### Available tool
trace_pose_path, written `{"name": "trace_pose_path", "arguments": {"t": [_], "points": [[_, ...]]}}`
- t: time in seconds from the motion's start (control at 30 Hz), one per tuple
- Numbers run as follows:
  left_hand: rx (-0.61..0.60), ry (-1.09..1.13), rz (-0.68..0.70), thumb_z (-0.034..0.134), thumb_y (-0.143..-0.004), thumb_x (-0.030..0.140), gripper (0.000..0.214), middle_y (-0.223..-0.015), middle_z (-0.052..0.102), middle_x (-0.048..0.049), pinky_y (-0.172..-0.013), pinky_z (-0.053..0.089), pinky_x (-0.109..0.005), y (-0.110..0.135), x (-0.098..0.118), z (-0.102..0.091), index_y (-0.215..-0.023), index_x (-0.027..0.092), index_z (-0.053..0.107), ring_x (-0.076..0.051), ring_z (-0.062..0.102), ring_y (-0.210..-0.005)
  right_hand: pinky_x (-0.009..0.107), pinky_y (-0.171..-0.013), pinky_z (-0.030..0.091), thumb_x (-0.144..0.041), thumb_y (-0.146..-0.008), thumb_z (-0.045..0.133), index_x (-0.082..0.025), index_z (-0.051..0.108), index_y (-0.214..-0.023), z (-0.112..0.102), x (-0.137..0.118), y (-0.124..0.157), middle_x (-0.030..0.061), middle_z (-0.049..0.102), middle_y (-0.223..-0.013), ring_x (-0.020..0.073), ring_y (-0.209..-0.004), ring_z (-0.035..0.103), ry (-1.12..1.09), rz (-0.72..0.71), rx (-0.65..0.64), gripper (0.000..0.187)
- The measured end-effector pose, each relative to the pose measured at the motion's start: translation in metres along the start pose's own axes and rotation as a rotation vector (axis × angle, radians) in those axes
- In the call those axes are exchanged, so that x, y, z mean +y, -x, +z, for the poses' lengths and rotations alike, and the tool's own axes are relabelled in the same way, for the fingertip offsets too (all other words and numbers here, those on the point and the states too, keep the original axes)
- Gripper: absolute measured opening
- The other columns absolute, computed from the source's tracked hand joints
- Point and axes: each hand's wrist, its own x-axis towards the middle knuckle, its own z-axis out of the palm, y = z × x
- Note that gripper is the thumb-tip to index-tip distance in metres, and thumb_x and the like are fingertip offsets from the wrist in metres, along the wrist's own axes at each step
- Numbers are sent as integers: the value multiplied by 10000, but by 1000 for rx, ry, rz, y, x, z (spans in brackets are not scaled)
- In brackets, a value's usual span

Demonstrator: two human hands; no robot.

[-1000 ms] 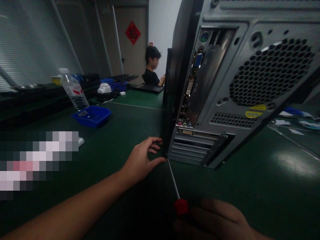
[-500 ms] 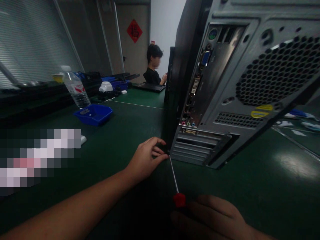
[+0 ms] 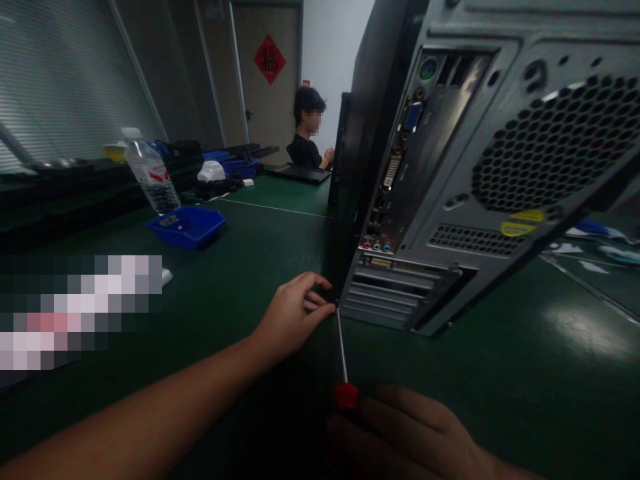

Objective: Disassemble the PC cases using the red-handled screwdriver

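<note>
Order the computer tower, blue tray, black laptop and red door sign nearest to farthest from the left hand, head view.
Left hand:
1. Computer tower: right, beside fingertips.
2. Blue tray: ahead left.
3. Black laptop: far ahead.
4. Red door sign: beyond.

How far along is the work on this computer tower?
Done: nothing clearly; the computer tower's black side panel is on. In hand: the right hand holds a red-handled screwdriver, tip at the lower rear corner, left hand beside it. Left: that corner, where any screw is hidden, and the panel.
</note>
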Motion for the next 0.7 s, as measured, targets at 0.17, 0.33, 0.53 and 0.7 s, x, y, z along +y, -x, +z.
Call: {"name": "trace_pose_path", "arguments": {"t": [0.17,0.33,0.53,0.7], "points": [[40,-207,221,740,-789,176,246,-979,620,-35,-738,594,-278,4,3,-2,-982,174,587,-145,665,-837,211,-727,454,-259,-1036,443,-121,628,-957,10,-1,-3,-19,625,-910,61,-827,549,9,-46,78,244],[27,-581,757,715,-848,268,153,-949,620,-62,-767,533,-304,12,12,-13,-907,172,612,-177,606,-871,265,-765,368,-169,-1030,369,-95,572,-885,17,0,-18,-2,597,-854,111,-860,524,5,-200,115,260],[-71,-539,1062,575,-935,178,137,-999,727,-70,-909,557,-339,16,4,-23,-1036,174,667,-199,675,-1007,296,-815,378,-255,-1034,321,-112,531,-873,37,-2,-34,-15,577,-838,115,-844,510,-201,-129,142,301],[-96,-584,1112,505,-954,138,221,-1049,756,-65,-959,573,-355,17,0,-27,-1082,185,679,-204,687,-1095,262,-1158,396,-330,-1063,339,-266,634,-1221,31,3,-18,-86,470,-1353,67,-1317,411,3,-496,-91,340]]}}
